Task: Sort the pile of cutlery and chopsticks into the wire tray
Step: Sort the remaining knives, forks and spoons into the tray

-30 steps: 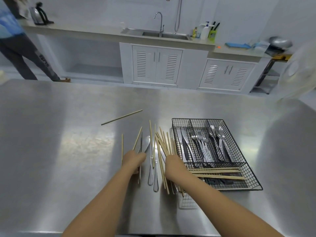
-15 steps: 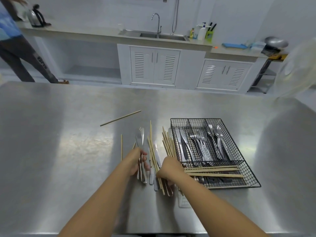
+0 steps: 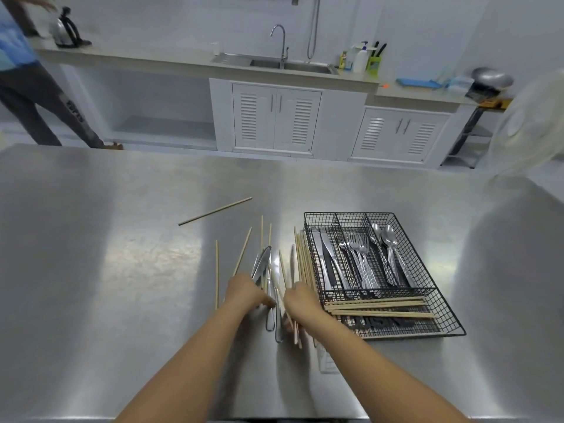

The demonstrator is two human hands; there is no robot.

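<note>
A black wire tray (image 3: pixel 451 323) sits on the steel table right of centre. It holds knives (image 3: pixel 328 261), forks (image 3: pixel 355 251) and spoons (image 3: pixel 390 242) in three long compartments, and chopsticks (image 3: pixel 381 306) across the front one. Left of the tray lies the mixed pile: a bundle of chopsticks (image 3: pixel 302 257) and metal cutlery (image 3: pixel 262 265). My left hand (image 3: pixel 247 291) is closed on some of the metal pieces. Beside it, my right hand (image 3: pixel 300 303) grips the chopstick bundle, whose ends poke out below it. The handles are partly hidden by both hands.
One stray chopstick (image 3: pixel 215 211) lies apart at the far left of the pile, and two more (image 3: pixel 217 273) lie just left of my left hand. A person (image 3: pixel 18 87) stands by the far counter with a kettle (image 3: pixel 65 29); a sink (image 3: pixel 287 62) is behind.
Both hands have drawn closer together. The left hand has gathered metal cutlery into a bunch; the right hand has pulled the spread chopsticks into a tighter bundle beside the tray.
</note>
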